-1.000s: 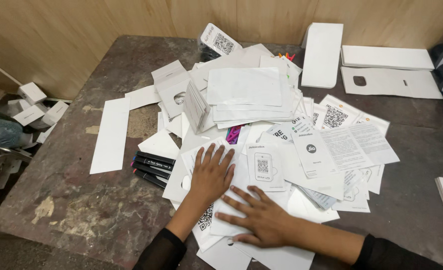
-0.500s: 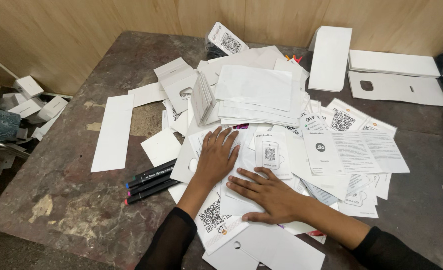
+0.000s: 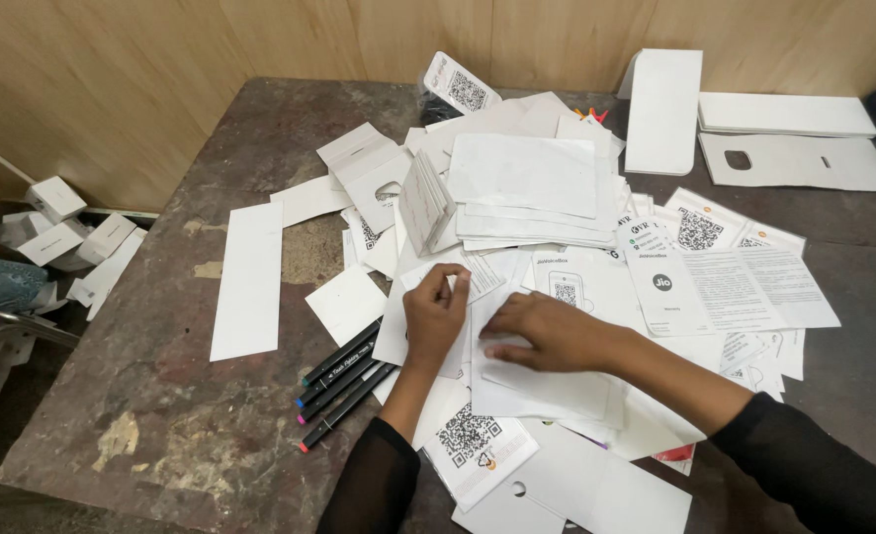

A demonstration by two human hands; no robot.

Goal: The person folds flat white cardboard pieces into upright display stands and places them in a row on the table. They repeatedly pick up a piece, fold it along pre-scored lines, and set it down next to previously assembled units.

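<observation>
My left hand [image 3: 434, 314] rests on a heap of white cards and leaflets [image 3: 527, 203], its fingers curled at the edge of one white sheet [image 3: 542, 386]. My right hand [image 3: 547, 331] lies flat on that same sheet, fingers pointing left and nearly meeting the left hand. Both arms wear black sleeves. Several black marker pens [image 3: 344, 381] lie side by side just left of my left wrist. A card with a square code print [image 3: 468, 440] sits below my left forearm.
A long white strip [image 3: 248, 280] lies apart at the left on the dark stone table [image 3: 161, 415]. White boxes and flat card pieces [image 3: 799, 138] stand at the back right by the wooden wall. Small white boxes [image 3: 57, 232] are scattered on the floor at left.
Both hands have drawn closer together on the pile, from spread flat to gathering one white sheet. The marker pens have come out from under the papers.
</observation>
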